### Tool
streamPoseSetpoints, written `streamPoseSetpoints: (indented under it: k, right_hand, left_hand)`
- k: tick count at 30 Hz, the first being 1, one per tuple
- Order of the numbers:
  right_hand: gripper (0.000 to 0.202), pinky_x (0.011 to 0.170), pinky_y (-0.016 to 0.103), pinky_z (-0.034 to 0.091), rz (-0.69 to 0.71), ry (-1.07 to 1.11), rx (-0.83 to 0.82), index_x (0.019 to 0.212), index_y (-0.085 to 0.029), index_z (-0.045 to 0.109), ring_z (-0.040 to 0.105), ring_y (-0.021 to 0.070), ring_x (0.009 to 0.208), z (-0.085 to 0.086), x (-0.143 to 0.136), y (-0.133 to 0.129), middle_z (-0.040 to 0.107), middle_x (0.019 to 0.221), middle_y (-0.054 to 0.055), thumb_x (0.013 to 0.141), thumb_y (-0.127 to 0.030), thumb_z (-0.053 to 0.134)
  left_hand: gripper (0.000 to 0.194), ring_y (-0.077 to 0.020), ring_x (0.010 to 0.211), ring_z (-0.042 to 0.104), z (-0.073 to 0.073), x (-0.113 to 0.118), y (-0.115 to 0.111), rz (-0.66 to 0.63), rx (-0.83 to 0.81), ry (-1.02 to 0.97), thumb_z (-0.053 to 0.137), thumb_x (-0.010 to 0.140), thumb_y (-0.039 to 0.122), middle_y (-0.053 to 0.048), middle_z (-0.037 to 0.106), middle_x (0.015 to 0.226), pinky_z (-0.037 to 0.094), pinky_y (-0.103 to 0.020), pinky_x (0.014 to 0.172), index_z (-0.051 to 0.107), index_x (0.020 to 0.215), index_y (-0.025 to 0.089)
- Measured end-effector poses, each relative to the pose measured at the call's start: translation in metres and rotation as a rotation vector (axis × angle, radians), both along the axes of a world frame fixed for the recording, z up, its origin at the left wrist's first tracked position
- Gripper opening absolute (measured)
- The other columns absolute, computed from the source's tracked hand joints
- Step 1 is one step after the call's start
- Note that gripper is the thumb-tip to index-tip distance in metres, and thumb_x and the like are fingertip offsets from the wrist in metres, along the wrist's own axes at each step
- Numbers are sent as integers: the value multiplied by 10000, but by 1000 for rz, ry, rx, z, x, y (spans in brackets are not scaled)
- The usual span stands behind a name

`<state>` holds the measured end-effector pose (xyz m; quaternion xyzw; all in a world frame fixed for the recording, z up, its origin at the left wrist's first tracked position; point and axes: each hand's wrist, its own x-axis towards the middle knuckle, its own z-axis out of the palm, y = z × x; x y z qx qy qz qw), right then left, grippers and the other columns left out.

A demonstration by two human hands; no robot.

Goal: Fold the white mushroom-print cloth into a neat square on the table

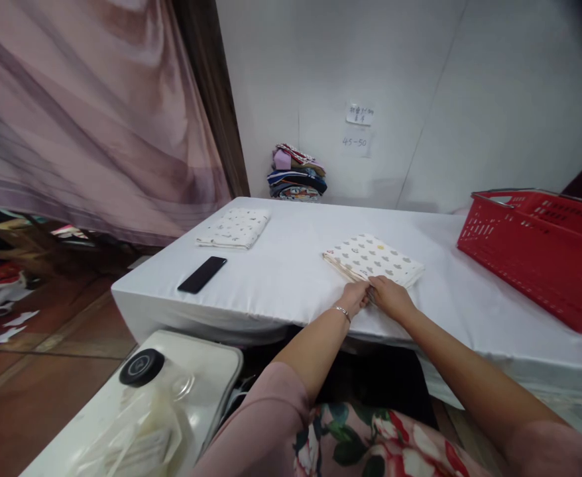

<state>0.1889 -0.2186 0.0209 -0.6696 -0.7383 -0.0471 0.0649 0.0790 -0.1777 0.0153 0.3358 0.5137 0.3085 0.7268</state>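
Note:
A white cloth point(373, 255) with grey printed shapes lies folded in layers on the white-covered table, turned so that one corner points at me. At that near corner my left hand point(354, 296), with a bracelet on its wrist, is closed with its fingers pinched together. My right hand point(389, 296) touches it from the other side, its fingers closed on the same corner. The fingertips of both hands meet there, and the bit of cloth between them is mostly hidden. Farther left lies a second folded white cloth point(236, 228) with small dark prints, apart from both hands.
A black phone point(202, 275) lies on the tablecloth point(271, 285). A red plastic basket point(534, 255) stands at the right. Folded fabrics point(297, 173) are stacked by the wall. At lower left, a white stand point(211, 364) holds a round black object point(142, 367) and a plastic bag point(142, 430).

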Motion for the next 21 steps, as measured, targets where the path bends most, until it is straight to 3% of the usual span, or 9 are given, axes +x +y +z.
streamPoseSetpoints:
  k: [7,12,17,21]
  right_hand:
    - [417,771,303,410,126,-7,144,1220,-111,487,560,235,966,-19,3,-7,600,1105,137,809,-179,472]
    - [441,825,353,434,133,-17,262,1261,-84,456,562,255,995,-36,6,-4,601,1126,170,825,-149,436]
    - [384,860,374,448,145,-23,304,1236,-98,501,570,265,1032,-42,10,-4,614,1162,154,873,-180,406]
    - [377,870,391,453,157,-40,347,1224,-116,525,567,270,1056,-46,10,-6,617,1172,151,877,-189,398]
  left_hand:
    - [195,-46,350,318,-3,-4,3,-63,-24,-54,526,728,134,70,344,415,144,-165,364,386,599,173]
    - [176,-47,355,323,-6,-6,5,-110,6,-46,522,714,140,72,350,427,162,-163,362,391,601,174]
    - [176,-50,370,358,-7,-13,10,-161,79,74,542,722,168,57,389,445,207,-167,372,442,578,159]
    - [174,-74,405,422,-9,-27,29,-123,193,288,558,738,189,28,449,462,286,-191,400,498,580,148]
